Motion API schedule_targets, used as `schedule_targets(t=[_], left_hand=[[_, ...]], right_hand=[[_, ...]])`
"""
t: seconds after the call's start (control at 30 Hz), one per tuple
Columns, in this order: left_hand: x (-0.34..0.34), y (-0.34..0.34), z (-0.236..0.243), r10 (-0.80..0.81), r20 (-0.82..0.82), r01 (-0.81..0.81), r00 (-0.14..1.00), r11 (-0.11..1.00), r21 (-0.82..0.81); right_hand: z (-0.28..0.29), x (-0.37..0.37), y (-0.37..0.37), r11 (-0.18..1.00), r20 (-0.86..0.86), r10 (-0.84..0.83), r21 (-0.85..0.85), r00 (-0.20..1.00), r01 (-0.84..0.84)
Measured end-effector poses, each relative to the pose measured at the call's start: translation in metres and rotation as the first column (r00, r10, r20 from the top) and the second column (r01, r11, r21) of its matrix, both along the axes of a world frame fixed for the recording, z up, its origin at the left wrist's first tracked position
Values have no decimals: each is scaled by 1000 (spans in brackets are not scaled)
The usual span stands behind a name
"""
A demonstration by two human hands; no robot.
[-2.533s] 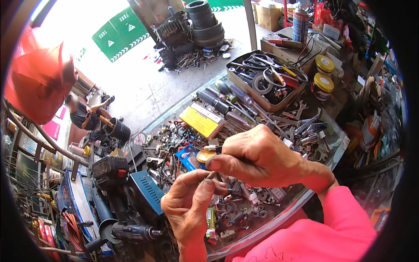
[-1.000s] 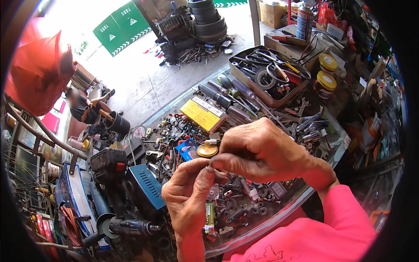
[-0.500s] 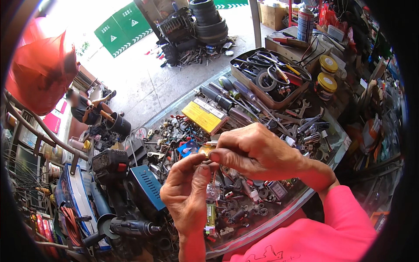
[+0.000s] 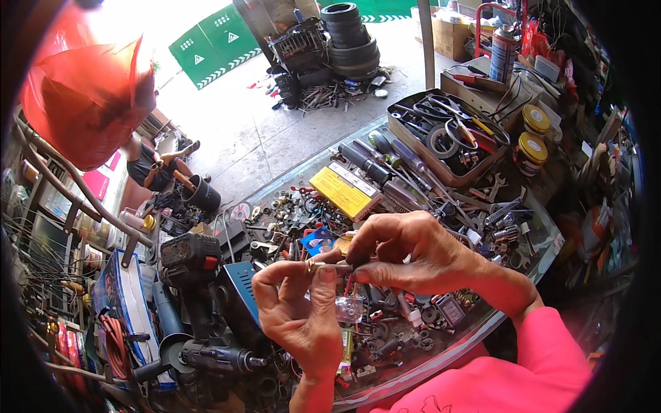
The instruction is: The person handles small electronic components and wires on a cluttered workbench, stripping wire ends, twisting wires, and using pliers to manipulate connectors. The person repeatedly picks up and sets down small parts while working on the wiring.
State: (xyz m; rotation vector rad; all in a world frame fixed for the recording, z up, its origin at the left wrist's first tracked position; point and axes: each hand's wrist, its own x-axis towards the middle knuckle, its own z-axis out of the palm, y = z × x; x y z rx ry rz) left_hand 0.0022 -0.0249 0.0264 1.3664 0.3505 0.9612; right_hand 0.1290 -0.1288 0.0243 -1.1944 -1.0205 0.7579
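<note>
Both hands meet over a glass-topped bench. Between the thumb and forefinger of my left hand [image 4: 303, 313] is a small metal rod [image 4: 335, 267], lying crosswise, too small to name more closely. My right hand [image 4: 416, 251] pinches the rod's right end, where something dark shows at the fingertips; whether that is a separate part I cannot tell. Just beyond the fingers lies a blue packet [image 4: 317, 242]. Below them a clear plastic piece [image 4: 349, 310] rests among loose small parts.
A yellow box [image 4: 345, 191] sits beyond my hands, beside screwdrivers and a tool tray [image 4: 447, 172] with scissors and tape. Left of the bench stand a cordless impact wrench [image 4: 213, 358] and a blue vented case [image 4: 242, 286]. Farther off, a person [image 4: 155, 168] sits beside a black bucket [image 4: 202, 195].
My view has shifted, so the scene lies farther right and lower. My fingertips have drawn a little apart, and more of the metal rod shows between them.
</note>
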Motion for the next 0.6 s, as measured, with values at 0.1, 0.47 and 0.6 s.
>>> schedule_targets(t=[0.1, 0.47, 0.6], left_hand=[[2, 0, -1, 53, 11, -53, 999, 998, 19], [4, 8, -5, -106, 74, 121, 992, 959, -256], [4, 8, -6, -118, 57, 128, 991, 959, -253]], right_hand=[[6, -4, 0, 998, -2, -2, -61, 1000, 2], [3, -8, 2, 948, 538, -315, 146, 782, 282], [-1, -7, 5, 975, 400, -223, 86, 889, 206]])
